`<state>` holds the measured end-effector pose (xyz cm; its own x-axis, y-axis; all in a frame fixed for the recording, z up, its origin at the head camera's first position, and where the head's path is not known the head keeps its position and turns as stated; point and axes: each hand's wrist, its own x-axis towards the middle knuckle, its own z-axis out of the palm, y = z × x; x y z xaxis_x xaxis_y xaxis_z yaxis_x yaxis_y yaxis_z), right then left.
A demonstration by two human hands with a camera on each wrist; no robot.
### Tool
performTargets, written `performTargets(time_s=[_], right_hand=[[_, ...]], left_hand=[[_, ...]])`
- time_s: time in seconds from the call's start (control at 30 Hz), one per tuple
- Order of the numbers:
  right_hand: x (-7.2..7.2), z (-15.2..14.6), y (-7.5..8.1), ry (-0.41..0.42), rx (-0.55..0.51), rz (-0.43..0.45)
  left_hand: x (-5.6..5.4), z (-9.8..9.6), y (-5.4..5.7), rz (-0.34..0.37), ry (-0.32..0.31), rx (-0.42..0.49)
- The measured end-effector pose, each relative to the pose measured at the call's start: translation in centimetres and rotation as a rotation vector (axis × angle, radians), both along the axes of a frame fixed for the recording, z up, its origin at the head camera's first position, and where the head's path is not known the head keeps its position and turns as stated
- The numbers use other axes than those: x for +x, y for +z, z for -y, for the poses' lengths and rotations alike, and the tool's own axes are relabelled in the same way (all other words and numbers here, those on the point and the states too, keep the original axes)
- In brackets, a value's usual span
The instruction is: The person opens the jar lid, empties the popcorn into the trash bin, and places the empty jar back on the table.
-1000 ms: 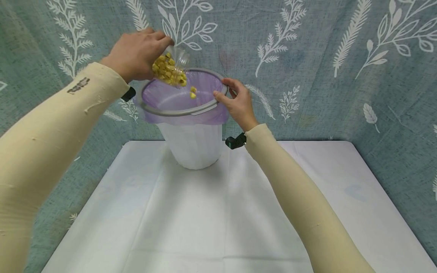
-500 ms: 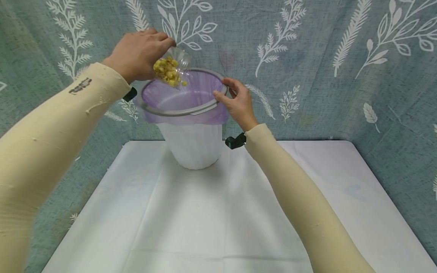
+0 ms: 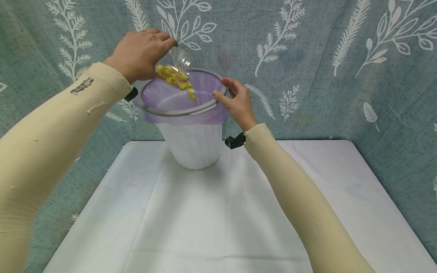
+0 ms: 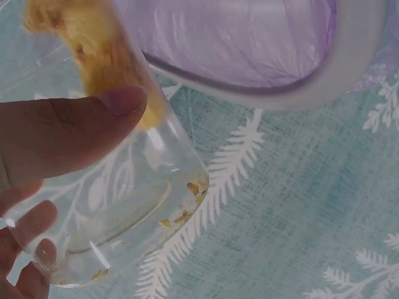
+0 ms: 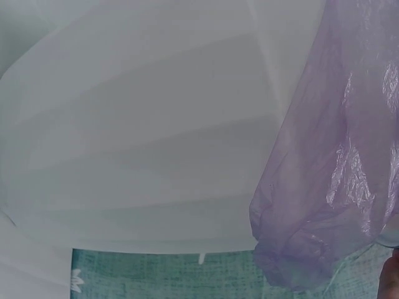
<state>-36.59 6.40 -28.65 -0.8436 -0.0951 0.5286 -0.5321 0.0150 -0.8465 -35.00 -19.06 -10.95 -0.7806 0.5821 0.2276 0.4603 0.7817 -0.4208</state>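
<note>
My left hand [image 3: 141,53] grips a clear plastic jar [image 4: 168,187], tipped with its mouth down over a white trash can [image 3: 194,144]. Yellow popcorn [image 3: 172,76] slides toward the jar's mouth, and a few pieces drop into the can. Small crumbs cling near the jar's base in the left wrist view. A purple trash bag [image 3: 201,85] lines the can and folds out under its grey rim ring [image 3: 170,113]. On the right side, my right hand [image 3: 239,102] pinches that rim between thumb and fingers. Only a fingertip of it shows in the right wrist view.
The can stands near the back of a table under a white cloth [image 3: 218,216]. Behind and beside the table hangs a blue-green curtain [image 3: 314,102] printed with white leaves. Dark wrist cameras sit under both wrists.
Popcorn has shifted down the jar toward its mouth, and less of it is left inside. The left hand has edged slightly right. My right hand and the can have stayed put.
</note>
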Motion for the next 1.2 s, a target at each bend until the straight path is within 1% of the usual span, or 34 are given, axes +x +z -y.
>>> performTargets(time_s=[0.13,0.23,0.4,0.7,0.8,0.97,1.1,1.2], right_hand=[[0.1,0.0,0.0,-0.009,0.005,-0.001],[0.1,0.0,0.1,-0.01,0.005,0.0],[0.0,0.0,0.1,-0.001,-0.008,-0.002],[0.1,0.1,0.1,-0.01,-0.006,-0.007],[0.1,0.1,0.1,-0.013,-0.004,-0.01],[0.0,0.1,0.0,-0.011,-0.004,-0.018],[-0.1,0.1,0.0,-0.002,-0.012,-0.005],[0.1,0.1,0.3,0.006,-0.021,0.007]], left_hand=[[0.1,-0.2,0.0,0.003,0.021,-0.006],[0.2,-0.3,0.1,0.004,0.026,-0.011],[0.1,-0.2,0.0,-0.004,0.012,-0.02],[0.2,-0.4,0.1,0.021,0.003,-0.017],[0.2,-0.5,0.2,0.017,0.005,-0.019],[0.1,-0.8,0.5,0.021,-0.013,-0.014],[0.1,-1.0,0.6,0.022,-0.019,-0.035],[0.1,-1.1,0.5,0.013,-0.029,-0.05]])
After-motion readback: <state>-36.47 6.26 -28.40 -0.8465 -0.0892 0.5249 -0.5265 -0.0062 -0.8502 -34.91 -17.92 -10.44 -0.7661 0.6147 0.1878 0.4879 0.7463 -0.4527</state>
